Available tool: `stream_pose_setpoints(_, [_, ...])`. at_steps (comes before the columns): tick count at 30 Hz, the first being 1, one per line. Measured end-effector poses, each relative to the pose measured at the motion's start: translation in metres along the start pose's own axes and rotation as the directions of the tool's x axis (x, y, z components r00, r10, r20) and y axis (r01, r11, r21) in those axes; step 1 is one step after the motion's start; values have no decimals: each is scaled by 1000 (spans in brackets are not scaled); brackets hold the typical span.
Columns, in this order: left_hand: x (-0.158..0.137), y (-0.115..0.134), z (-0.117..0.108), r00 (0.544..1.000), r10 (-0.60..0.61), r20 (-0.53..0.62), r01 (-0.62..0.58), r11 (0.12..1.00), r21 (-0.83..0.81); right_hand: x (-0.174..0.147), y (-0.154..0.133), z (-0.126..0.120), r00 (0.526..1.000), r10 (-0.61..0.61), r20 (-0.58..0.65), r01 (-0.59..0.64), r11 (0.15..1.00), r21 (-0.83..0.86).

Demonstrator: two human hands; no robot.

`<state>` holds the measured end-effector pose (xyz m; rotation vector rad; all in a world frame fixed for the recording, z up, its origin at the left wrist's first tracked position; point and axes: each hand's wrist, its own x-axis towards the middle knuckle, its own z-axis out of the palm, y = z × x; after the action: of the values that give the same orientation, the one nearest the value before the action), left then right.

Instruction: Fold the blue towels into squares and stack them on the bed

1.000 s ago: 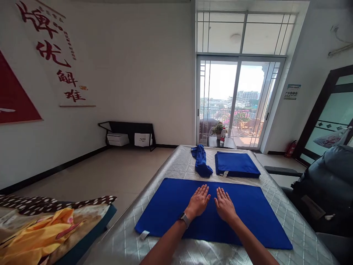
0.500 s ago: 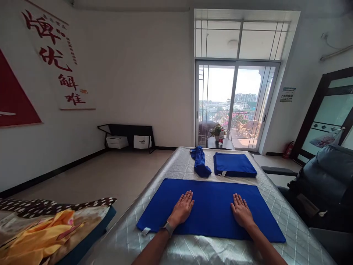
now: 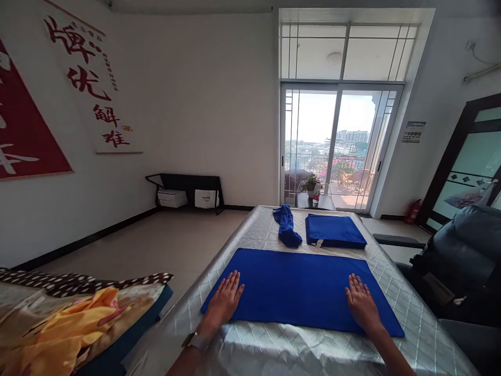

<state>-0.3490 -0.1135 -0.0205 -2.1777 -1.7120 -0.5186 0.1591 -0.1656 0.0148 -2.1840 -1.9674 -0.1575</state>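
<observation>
A blue cloth lies spread flat across the near part of a table with a silvery quilted cover. My left hand rests flat near the cloth's left end, fingers stretched out, and hides its near left corner. Toward the right end, my right hand lies palm down on the same cloth, fingers also extended. Neither hand grips anything. Beyond the cloth sit a neat stack of folded blue cloths with a white tag and, left of it, a crumpled blue cloth.
At lower left is bedding with a yellow cloth on top. A dark chair with a bag stands close on the right. Behind the table, a small stand holds a bottle and a plant before glass doors.
My hands have slid apart over the blue cloth, the left one leftward and the right one slightly rightward. The view has shifted a little to the left.
</observation>
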Motion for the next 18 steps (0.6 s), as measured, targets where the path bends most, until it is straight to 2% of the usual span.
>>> stream_pose_setpoints(2, [15,53,-10,993,87,82,-78,992,-99,-5,-61,-6,992,-113,57,108,990,92])
stream_pose_setpoints(4, [25,107,-15,969,223,102,-199,959,-203,-11,-116,-7,964,-239,116,216,959,181])
stream_pose_setpoints(6, [29,151,-15,935,344,87,-307,909,-283,-15,-153,-3,938,-301,169,261,939,225])
stream_pose_setpoints(8, [27,179,-11,911,404,82,-359,875,-326,-20,-170,2,919,-338,205,288,928,236])
stream_pose_setpoints(10, [22,189,-6,908,406,106,-350,872,-342,-23,-170,7,913,-346,217,296,926,232])
stream_pose_setpoints(12, [16,186,-4,911,385,146,-317,883,-347,-27,-158,9,923,-322,213,273,934,229])
stream_pose_setpoints(15, [7,167,-4,914,356,195,-279,900,-336,-32,-125,11,948,-252,193,211,954,211])
stream_pose_setpoints(18, [-5,131,-3,935,267,234,-202,942,-268,-38,-74,17,974,-164,154,142,979,143])
